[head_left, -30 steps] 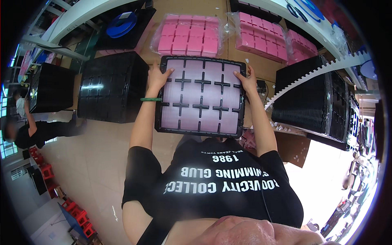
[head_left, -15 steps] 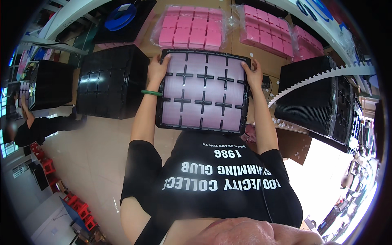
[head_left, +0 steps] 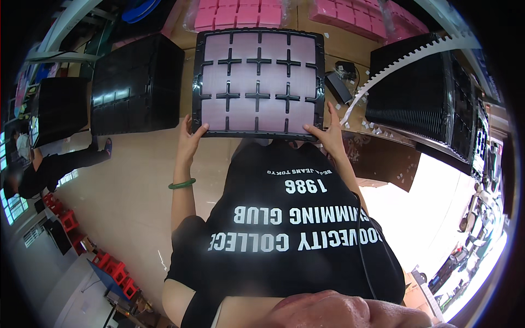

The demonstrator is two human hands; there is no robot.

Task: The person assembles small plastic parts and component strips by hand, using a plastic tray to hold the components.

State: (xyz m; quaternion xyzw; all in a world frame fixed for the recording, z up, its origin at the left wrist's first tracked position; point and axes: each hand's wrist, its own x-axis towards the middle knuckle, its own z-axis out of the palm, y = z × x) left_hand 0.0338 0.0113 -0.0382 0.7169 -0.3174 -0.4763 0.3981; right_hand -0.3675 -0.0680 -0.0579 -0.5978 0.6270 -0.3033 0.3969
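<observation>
A black plastic tray (head_left: 272, 78) with raised cross-shaped dividers is in front of me. Pale pinkish-purple sheets (head_left: 243, 79) show between its dividers. My left hand (head_left: 190, 143) is at the near left corner, its thumb touching the rim and its index finger stretched out beside it. At the near right corner, my right hand (head_left: 330, 135) has its thumb on the edge and fingers spread outside. The undersides of both hands and whatever lies beneath the tray are hidden.
Tall stacks of black trays stand left (head_left: 136, 85) and right (head_left: 407, 87). Pink foam blocks (head_left: 238, 13) line the back. A white toothed strip (head_left: 407, 59) arcs over the right side, near a small black box (head_left: 339, 86). Another person (head_left: 60, 169) is at far left.
Both hands have moved from the tray's far side edges to its near corners. The whole view has shifted, and the tray keeps about the same place on the table.
</observation>
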